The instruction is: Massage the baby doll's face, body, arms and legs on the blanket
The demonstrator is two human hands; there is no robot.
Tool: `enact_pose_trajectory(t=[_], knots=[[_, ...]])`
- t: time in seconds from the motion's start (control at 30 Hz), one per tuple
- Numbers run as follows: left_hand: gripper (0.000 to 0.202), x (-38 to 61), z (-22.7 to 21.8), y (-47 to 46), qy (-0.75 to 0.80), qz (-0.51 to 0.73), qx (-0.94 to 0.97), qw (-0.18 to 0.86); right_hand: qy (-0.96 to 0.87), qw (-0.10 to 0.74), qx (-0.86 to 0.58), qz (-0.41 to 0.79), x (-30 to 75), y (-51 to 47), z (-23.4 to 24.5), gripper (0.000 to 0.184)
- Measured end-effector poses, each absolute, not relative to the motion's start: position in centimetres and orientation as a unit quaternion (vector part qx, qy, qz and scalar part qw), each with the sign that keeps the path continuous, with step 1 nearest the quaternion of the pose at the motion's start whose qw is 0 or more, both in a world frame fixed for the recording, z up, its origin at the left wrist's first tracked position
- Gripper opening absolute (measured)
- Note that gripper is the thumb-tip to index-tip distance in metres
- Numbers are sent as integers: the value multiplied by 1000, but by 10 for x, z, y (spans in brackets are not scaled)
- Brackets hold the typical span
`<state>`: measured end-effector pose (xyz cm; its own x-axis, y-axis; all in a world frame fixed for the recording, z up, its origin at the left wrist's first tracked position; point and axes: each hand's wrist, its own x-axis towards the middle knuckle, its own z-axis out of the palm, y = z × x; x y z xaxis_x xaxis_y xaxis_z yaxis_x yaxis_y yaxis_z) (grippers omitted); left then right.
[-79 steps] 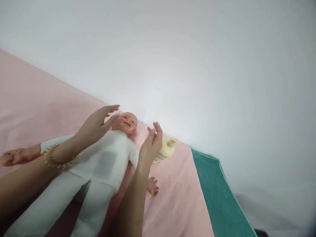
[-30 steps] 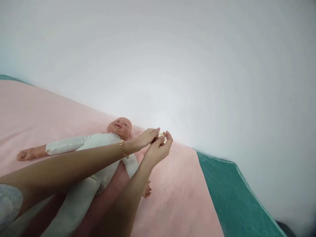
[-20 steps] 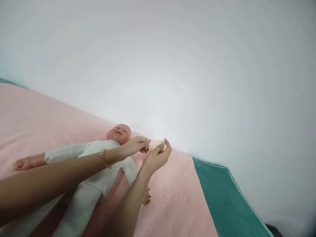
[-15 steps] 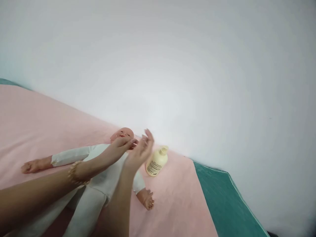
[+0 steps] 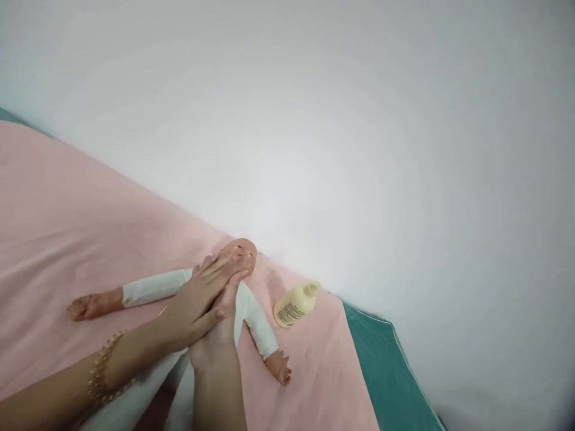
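A baby doll [image 5: 260, 328] in a white suit lies on its back with its arms spread. Above its chest, my left hand [image 5: 200, 296], with a beaded bracelet on the wrist, lies flat with fingers stretched out. Its palm presses on my right hand [image 5: 227, 303], which is partly hidden beneath it, its fingers also extended. The fingertips overlap the lower part of the doll's face in view; whether they touch it I cannot tell. Neither hand shows an object in it. To the right of the doll stands a pale yellow pump bottle [image 5: 294, 306] with printed text.
Pink cloth [image 5: 318, 371] covers the surface under the doll and bottle. Green material [image 5: 395, 371] shows past its right edge, with a bit more at the far left. A white wall [image 5: 314, 149] rises directly behind the doll's head.
My hands, slightly apart before with the right fingers raised, have come together, left over right. The view has shifted a little, so the doll and bottle appear farther right.
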<state>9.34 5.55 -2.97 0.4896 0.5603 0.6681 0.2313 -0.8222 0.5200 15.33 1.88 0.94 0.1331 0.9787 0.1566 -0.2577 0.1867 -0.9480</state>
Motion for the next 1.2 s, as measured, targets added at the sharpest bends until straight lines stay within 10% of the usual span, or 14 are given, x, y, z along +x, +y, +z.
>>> enact_pose_trajectory(t=[0.2, 0.5, 0.83, 1.2], knots=[[48, 79, -23, 67, 186, 399, 858, 264, -532, 553, -458, 448, 182, 3, 5, 90], [51, 50, -24, 102, 341, 416, 778, 325, -755, 280, -526, 273, 204, -8, -3, 33], [39, 56, -59, 108, 233, 311, 891, 234, -674, 292, -645, 213, 229, 1, -38, 70], [37, 65, -26, 73, 51, 152, 956, 246, -624, 47, -722, 295, 268, -12, -8, 112]])
